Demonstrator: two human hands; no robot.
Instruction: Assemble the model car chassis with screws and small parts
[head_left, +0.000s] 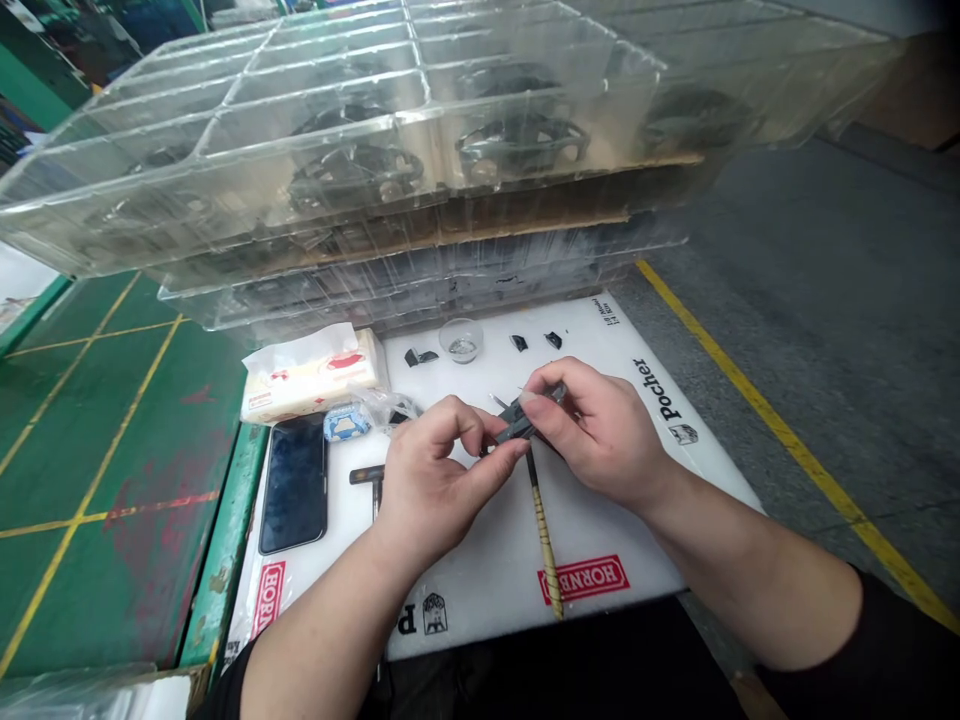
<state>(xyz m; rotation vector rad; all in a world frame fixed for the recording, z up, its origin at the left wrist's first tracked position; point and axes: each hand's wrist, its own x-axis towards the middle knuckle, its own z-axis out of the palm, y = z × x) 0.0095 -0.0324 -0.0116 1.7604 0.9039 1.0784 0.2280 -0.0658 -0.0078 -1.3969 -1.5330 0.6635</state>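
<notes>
Between my two hands is a small dark grey plastic part (pixel 516 421), held above the white work surface. My left hand (pixel 442 470) pinches its left end between thumb and fingers. The other end is gripped by my right hand (pixel 600 425), whose fingers hide much of it. Below the part lies a thin tool with a yellow wrapped handle (pixel 545 540), its dark shaft running up under my hands. A T-handled tool (pixel 366 475) sits just left of my left hand, partly covered by it.
Stacked clear compartment trays (pixel 442 150) with dark parts rise at the back. Nearer are a tissue pack (pixel 311 385), a phone (pixel 295 485), a blue-and-white item (pixel 347 424), a clear cup (pixel 461 342) and small black pieces (pixel 519 343). A yellow-lined floor (pixel 810 300) shows at right.
</notes>
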